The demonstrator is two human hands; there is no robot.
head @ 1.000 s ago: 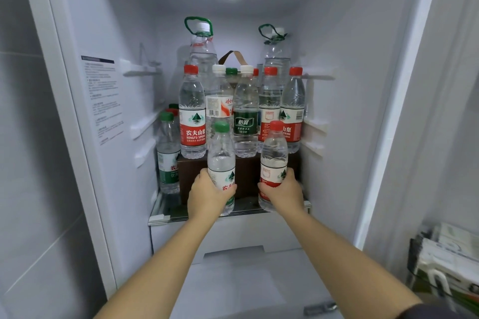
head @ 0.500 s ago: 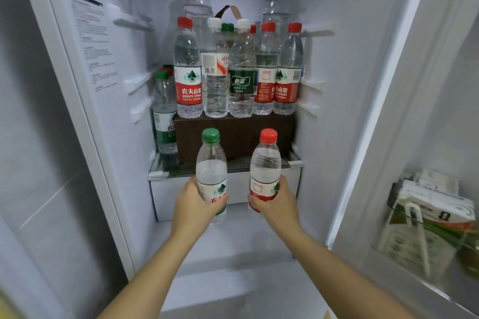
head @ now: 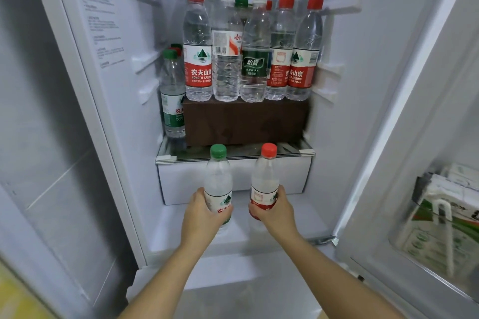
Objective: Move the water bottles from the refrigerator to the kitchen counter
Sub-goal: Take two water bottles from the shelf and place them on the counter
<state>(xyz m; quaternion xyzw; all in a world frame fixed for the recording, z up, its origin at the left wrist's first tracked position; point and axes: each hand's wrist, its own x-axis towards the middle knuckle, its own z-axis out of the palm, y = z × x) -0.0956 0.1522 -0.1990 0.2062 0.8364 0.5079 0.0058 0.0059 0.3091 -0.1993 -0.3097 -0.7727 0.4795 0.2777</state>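
The left hand (head: 201, 215) grips a green-capped water bottle (head: 217, 179) low on its label, fingers curled round it, and the right hand (head: 276, 211) grips a red-capped water bottle (head: 265, 179) the same way. Both bottles are upright, side by side but apart, held in the air in front of the open refrigerator (head: 116, 111), just forward of its glass shelf (head: 166, 156). On that shelf a brown box (head: 246, 124) carries a row of bottles (head: 255, 65), with a green-labelled bottle (head: 172, 101) standing beside it on the left.
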